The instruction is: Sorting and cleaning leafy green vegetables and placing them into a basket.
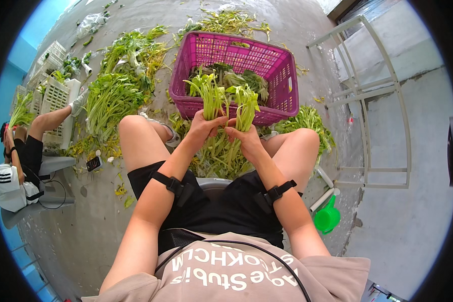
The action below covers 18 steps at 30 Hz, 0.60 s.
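Note:
My left hand [205,127] grips a bunch of leafy green stems [210,99], leaves pointing away from me. In my right hand [246,139] is a second bunch of the same greens [246,107], held beside the first. The two hands almost meet between my knees, and their thumbs point at each other. Just beyond them stands a magenta plastic crate [234,104] with perforated sides. Darker, limp leaves [245,81] lie in its bottom. Below my hands, a heap of loose stems and leaves [219,160] covers the floor between my legs.
Piled greens [115,94] lie left of the crate, with yellowed trimmings [226,22] behind it. More greens [305,124] are by my right knee. A phone-like device [94,163] rests on the floor. Another person [13,177] sits at far left. A metal frame [366,94] and green dipper [327,218] are right.

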### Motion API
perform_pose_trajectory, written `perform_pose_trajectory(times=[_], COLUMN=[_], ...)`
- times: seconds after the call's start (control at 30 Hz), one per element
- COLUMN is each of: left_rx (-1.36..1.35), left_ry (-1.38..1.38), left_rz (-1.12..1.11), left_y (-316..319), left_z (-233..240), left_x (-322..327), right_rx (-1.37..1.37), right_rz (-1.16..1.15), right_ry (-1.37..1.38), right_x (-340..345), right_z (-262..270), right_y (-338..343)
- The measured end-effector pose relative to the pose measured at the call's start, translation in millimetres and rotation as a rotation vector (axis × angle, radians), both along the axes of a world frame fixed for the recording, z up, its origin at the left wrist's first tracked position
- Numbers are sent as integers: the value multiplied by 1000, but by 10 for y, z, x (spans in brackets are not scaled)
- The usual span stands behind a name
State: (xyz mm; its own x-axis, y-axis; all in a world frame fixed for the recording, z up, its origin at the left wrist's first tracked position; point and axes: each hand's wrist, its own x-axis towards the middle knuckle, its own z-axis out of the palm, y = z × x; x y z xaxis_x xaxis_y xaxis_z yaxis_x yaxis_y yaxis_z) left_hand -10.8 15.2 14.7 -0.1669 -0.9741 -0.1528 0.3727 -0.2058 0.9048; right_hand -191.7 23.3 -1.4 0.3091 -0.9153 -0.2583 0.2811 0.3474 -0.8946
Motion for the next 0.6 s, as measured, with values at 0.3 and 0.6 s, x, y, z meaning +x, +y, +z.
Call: perform_pose_trajectory(times=[0.3, 0.6], left_rx=[47, 3], left_ry=[-15, -56], left_rz=[10, 96], left_y=[11, -10], left_z=[7, -94], left_x=[-36, -48], right_rx=[24, -1], right_rz=[-59, -51], right_ry=[-1, 81], right_x=[19, -1], right_z=[5, 7], right_y=[-17, -51])
